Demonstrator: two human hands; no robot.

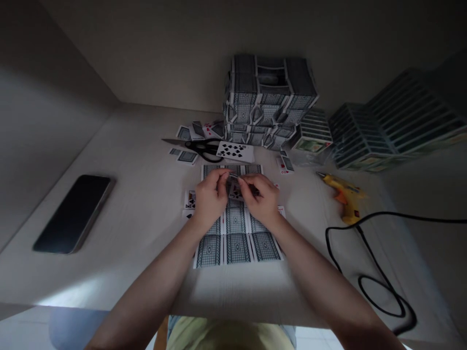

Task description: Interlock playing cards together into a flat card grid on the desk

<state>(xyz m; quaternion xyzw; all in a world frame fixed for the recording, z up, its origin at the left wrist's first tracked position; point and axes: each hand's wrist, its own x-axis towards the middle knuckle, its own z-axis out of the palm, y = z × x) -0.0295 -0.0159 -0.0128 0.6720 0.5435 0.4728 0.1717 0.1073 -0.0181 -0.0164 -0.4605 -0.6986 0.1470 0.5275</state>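
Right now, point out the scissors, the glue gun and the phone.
scissors point(203, 146), head view, on the black handles.
glue gun point(343, 190), head view, on the yellow body.
phone point(75, 213), head view, on the dark screen.

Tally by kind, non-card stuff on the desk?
Phone: 1
Scissors: 1
Glue gun, with black cord: 1
Total: 3
Not counted: the cards, including the card pinched between left hand and right hand.
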